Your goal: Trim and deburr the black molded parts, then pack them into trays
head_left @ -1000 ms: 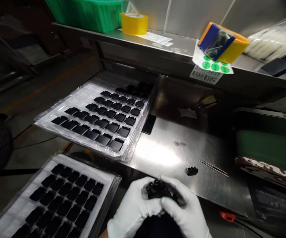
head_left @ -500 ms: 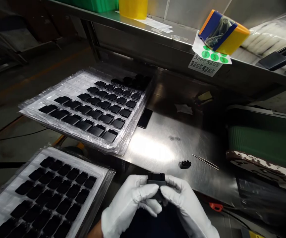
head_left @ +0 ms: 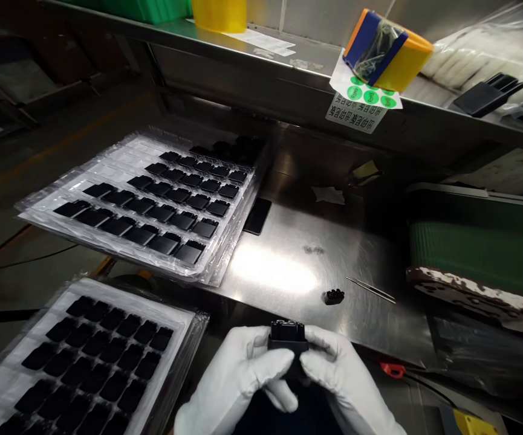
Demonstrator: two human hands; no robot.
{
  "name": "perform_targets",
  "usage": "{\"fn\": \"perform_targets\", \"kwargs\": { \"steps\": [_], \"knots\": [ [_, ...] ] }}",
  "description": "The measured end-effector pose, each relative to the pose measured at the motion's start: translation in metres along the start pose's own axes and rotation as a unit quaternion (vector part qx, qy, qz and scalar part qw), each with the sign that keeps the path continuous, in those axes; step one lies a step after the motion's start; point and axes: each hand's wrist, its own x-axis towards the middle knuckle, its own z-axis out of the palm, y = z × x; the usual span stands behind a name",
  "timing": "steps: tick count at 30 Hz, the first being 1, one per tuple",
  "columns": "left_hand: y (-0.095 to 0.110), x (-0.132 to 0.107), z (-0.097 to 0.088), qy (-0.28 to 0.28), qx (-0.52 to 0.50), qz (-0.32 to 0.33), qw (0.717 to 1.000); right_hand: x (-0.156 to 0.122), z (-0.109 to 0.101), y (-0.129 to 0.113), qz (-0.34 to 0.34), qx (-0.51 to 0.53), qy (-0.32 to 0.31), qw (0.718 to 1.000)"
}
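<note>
Between my two white-gloved hands is a black plastic connector housing [head_left: 287, 335], its slotted end facing away from me. My left hand [head_left: 247, 377] grips its left side, with the thumb across the near face. On the other side, my right hand [head_left: 340, 374] pinches the housing with thumb and fingers. The lower part of the housing is hidden by the gloves and dark clothing. Just beyond my hands, a small black part [head_left: 334, 296] rests on the steel bench [head_left: 288, 302], beside metal tweezers [head_left: 371, 290].
At the left, an upper tray [head_left: 107, 163] and a lower tray [head_left: 73, 293] hold rows of black housings. A black phone-like slab [head_left: 258, 216] lies by the upper tray. A green conveyor belt [head_left: 479, 248] stands at the right. Overhead runs a shelf [head_left: 243, 57] with bins.
The view has shifted slightly, so bench items appear further left. Both hands still hold the housing, which now shows more of its slotted end.
</note>
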Motion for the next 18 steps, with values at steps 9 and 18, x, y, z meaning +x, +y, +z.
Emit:
{"fn": "perform_targets", "kwargs": {
  "steps": [9, 18],
  "knots": [
    [0.024, 0.009, 0.018, -0.044, 0.062, -0.016, 0.997, -0.003, -0.008, 0.004, -0.017, 0.01, 0.027, 0.999],
    [0.02, 0.003, 0.022, -0.042, -0.036, -0.028, 0.998, -0.02, -0.009, -0.014, 0.026, -0.037, 0.066, 0.997]
  ]
}}
